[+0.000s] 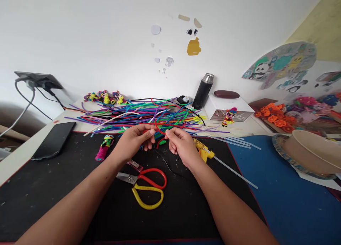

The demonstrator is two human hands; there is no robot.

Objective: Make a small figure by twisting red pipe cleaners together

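Observation:
Over the dark mat [186,206], both my hands are raised close together. A red pipe cleaner [160,132] bends in a curve between them. My left hand [137,138] is closed, thumb against forefinger, on the left part of it. Its other end is pinched by my right hand [180,142]. Below the hands lie scissors [147,188] with one red and one yellow handle. Left of my left hand is a small figure [103,148] wound in pink, green and yellow. A yellow glue gun [204,150] with a long glue stick lies beside my right wrist, partly hidden.
Behind the hands spreads a heap of coloured pipe cleaners [128,115]. A phone [54,140] lies left. At the back stand a black thermos [203,92] and a white box [213,110]. Clear glue sticks [237,141] and a bowl [314,152] are at right.

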